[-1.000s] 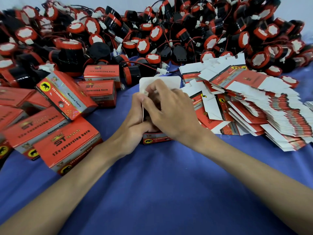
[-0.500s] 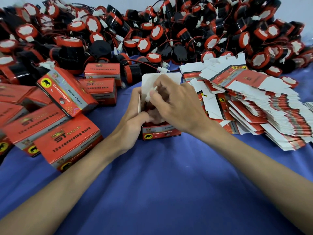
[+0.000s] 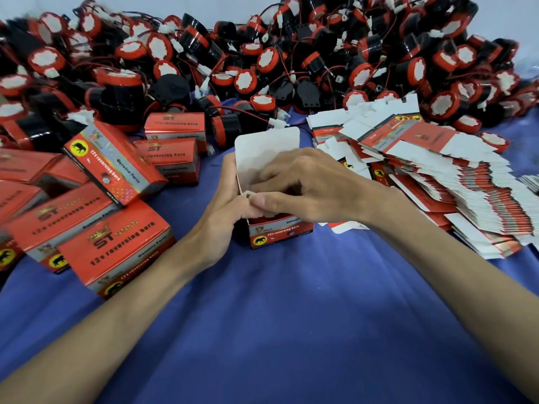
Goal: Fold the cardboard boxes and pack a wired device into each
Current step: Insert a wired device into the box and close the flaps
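A small red cardboard box (image 3: pixel 278 233) stands upright on the blue cloth at the centre, its white top flap (image 3: pixel 267 150) raised behind my fingers. My left hand (image 3: pixel 226 211) grips the box's left wall and a side flap. My right hand (image 3: pixel 306 188) lies over the open top, fingers curled into the opening, thumb pinching the near flap against my left thumb. What sits inside the box is hidden by my fingers. A big heap of black and red wired devices (image 3: pixel 262 62) fills the back.
Several closed red boxes (image 3: pixel 113 249) lie at the left. A fanned stack of flat unfolded boxes (image 3: pixel 455 182) lies at the right, close to my right wrist. Blue cloth (image 3: pixel 277 330) covers the table toward me.
The box has been turned more upright and its front face now shows. My right fingers have pushed deeper into the opening, and my thumbs have come together on the near flap.
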